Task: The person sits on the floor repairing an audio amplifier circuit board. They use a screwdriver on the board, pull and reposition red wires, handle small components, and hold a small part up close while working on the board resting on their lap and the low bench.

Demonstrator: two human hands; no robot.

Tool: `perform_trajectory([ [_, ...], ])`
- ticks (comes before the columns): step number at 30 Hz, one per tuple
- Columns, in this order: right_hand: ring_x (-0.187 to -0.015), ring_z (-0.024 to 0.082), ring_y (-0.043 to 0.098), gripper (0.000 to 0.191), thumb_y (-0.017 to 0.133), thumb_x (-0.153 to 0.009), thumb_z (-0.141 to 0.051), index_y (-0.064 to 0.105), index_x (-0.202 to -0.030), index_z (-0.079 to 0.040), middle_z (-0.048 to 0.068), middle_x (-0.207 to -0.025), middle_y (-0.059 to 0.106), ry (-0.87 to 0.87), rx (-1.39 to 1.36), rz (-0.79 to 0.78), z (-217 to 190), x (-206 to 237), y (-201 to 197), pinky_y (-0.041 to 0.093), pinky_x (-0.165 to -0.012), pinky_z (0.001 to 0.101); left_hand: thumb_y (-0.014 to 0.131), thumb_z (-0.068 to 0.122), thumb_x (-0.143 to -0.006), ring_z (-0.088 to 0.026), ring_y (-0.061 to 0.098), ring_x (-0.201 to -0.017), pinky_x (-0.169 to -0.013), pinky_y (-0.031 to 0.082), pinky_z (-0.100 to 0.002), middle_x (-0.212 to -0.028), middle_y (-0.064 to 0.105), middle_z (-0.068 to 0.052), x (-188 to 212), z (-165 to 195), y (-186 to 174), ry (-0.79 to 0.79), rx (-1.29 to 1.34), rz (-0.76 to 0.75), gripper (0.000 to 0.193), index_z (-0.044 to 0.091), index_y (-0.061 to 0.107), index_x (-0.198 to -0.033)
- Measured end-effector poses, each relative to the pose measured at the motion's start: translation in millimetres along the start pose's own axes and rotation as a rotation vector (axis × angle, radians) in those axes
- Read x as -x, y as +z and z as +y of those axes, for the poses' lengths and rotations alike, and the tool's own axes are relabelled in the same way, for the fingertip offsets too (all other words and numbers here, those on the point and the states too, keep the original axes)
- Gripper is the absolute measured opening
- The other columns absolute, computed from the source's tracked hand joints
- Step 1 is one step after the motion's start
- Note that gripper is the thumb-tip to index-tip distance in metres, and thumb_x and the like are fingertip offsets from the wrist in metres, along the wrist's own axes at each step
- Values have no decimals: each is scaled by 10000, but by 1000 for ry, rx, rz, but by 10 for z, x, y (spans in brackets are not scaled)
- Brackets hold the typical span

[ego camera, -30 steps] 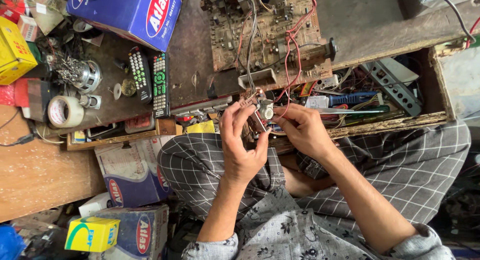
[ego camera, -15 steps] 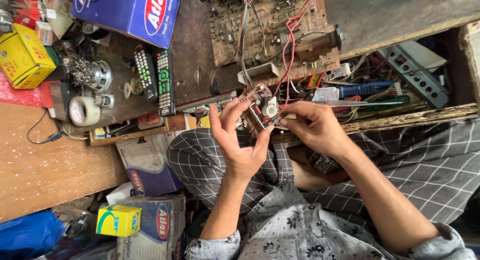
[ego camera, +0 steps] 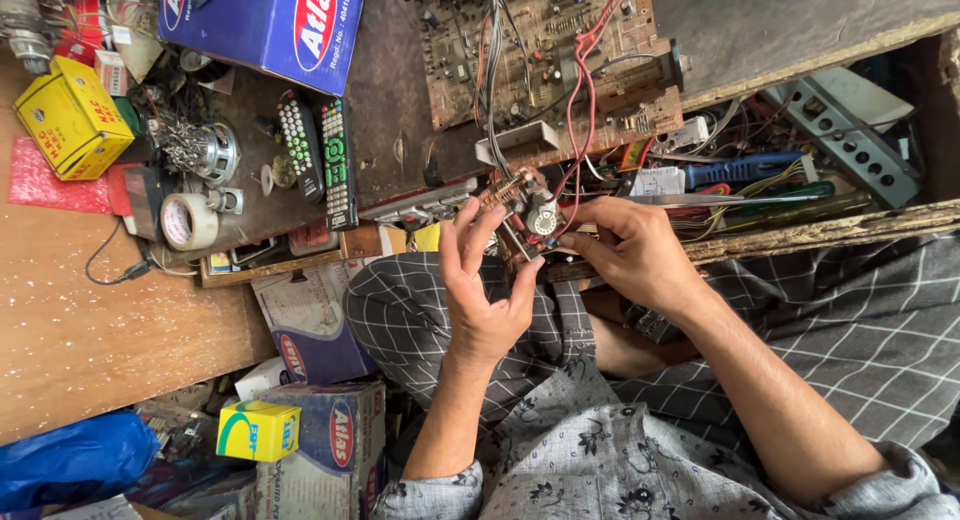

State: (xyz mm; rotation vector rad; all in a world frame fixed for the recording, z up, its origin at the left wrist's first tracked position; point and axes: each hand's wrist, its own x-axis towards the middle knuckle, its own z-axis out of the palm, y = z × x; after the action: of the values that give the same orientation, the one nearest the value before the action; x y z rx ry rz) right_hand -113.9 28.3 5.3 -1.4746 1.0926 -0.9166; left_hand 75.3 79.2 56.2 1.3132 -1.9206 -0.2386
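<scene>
1. Large brown printed circuit board (ego camera: 545, 55), bare components and red and white wires on top; lies on the dark bench, just above your hands.
2. Blue cardboard box (ego camera: 265, 20), to the board's left.
3. Two black remote controls (ego camera: 320, 155), side by side, left of and below the board.
4. Your right hand (ego camera: 630, 255), below the board; fingertips closed on the edge of the small part.
5. Your left hand (ego camera: 480, 280), fingers half curled, thumb and fingertips pinching the same part.
6. Small brown circuit module with a round white dial (ego camera: 525, 220), held between both hands, wires running up to the board. Grip it by the edges; keep the leads slack.
</scene>
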Motion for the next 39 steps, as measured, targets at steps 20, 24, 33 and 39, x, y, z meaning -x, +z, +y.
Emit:
perform_trajectory([
  [20,-904,99,704,280,707,-931,-51,709,-1209,-29,76,-1026,759,-58,-153,-68,70,-28,-18,572,-788,267,854,10,-901,-423,475,-1446,-1255,379,-552,-1536,495,-194,91,59,-142,130,-138,-77,1132,155,17,-1650],
  [24,-935,99,690,265,689,-962,-69,700,-1224,-30,67,-1041,755,-17,-162,-39,86,-30,-21,571,-805,268,871,7,-890,-419,512,-1402,-1165,486,-529,-1522,430,-257,74,77,-99,160,-125,-5,1125,150,45,-1640],
  [33,-842,90,623,273,681,-968,-60,709,-1239,-41,44,-923,692,-30,-124,4,67,-20,-42,521,-751,253,894,40,-882,-417,489,-1384,-1070,531,-483,-1524,380,-271,100,44,-20,181,-197,-17,1103,149,89,-1628],
  [39,-798,74,589,282,694,-952,-60,708,-1234,-52,18,-902,663,-24,-162,-9,16,-19,-53,505,-702,246,860,60,-920,-380,461,-1419,-1190,453,-535,-1570,393,-160,74,-20,-56,221,-337,-84,802,190,376,-1546],
])
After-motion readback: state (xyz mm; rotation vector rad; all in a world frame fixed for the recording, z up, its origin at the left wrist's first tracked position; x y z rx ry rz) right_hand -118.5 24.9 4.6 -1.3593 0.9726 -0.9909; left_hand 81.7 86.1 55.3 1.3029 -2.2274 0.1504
